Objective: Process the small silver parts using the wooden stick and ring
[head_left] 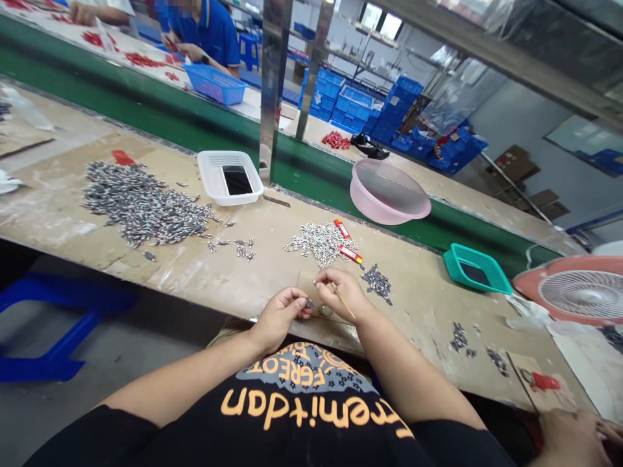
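My left hand (282,312) is closed in a pinch on a small dark metal part (309,303) at the near edge of the workbench (428,305). My right hand (343,290) sits just to its right, fingers closed around a thin yellowish stick (344,303) that points down and right. The two hands almost touch. Just beyond them lies a small heap of silvery parts (318,241) with two red pieces (349,253) beside it. A little cluster of dark parts (377,281) lies to the right of my right hand.
A large heap of grey parts (141,207) covers the bench's left. A white tray (230,176) holds a phone (237,179). A pink bowl (389,192), teal tray (476,268) and pink fan (579,288) stand right. Another person (202,29) works across the green conveyor (146,107). Someone's hand (577,438) shows at bottom right.
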Available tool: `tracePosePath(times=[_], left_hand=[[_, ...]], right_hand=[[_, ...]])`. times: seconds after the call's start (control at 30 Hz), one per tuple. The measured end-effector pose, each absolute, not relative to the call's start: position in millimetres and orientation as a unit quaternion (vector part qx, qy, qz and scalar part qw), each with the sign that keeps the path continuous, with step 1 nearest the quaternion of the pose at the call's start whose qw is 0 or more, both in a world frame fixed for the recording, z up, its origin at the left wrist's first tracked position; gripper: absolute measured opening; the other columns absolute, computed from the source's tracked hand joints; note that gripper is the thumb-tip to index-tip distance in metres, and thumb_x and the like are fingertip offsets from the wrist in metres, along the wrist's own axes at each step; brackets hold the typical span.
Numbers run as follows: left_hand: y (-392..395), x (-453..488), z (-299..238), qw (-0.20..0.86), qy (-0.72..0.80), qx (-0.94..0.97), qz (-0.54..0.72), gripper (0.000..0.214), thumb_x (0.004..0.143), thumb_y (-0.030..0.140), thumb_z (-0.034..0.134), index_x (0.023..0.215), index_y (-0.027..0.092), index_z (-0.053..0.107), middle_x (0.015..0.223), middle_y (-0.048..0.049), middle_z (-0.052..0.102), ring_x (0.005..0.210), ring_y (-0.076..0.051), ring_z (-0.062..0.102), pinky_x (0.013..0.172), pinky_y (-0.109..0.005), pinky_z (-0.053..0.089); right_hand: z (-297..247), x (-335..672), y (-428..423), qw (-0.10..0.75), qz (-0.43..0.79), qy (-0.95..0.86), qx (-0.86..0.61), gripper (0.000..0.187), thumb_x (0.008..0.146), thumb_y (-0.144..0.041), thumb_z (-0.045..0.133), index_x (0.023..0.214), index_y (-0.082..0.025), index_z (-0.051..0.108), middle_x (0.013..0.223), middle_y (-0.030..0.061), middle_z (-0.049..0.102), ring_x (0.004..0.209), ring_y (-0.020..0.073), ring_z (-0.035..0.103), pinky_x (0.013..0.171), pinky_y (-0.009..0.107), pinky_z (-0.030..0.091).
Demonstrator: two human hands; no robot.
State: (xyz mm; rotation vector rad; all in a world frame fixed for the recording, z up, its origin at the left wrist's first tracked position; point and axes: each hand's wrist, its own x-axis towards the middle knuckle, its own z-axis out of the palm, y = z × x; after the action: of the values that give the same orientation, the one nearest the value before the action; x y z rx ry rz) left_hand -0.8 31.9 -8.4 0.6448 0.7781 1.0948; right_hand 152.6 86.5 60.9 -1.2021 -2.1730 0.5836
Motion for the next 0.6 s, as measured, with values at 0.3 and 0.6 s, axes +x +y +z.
tracePosePath(times=[0.3,0.6], left_hand=[[25.1,3.6,-8.5,0.7,0.376,0.314,0.519,0.019,0.077,0.031,0.067,0.086,0.017,0.059,0.073,0.0002,0.065,0.068,-0.011,0.061,0.071,-0.025,0.047],[18.6,5.7,-8.2,0.678,0.376,0.349,0.527,0.017,0.079,0.029,0.065,0.089,0.017,0.058,0.075,-0.0007,0.065,0.07,-0.012,0.061,0.073,-0.026,0.048]], right_hand=[[48.7,165.4,46.6,0.315,0.251,-0.792,-0.459,0.009,0.077,-0.014,0.056,0.076,-0.02,0.062,0.074,0.0007,0.064,0.075,0.0151,0.059,0.072,0.028,0.046],[36.9,167.4,38.2,0.295,0.25,-0.797,-0.464,0.01,0.073,-0.011,0.058,0.077,-0.019,0.052,0.072,-0.002,0.055,0.072,0.0132,0.053,0.067,0.024,0.042]])
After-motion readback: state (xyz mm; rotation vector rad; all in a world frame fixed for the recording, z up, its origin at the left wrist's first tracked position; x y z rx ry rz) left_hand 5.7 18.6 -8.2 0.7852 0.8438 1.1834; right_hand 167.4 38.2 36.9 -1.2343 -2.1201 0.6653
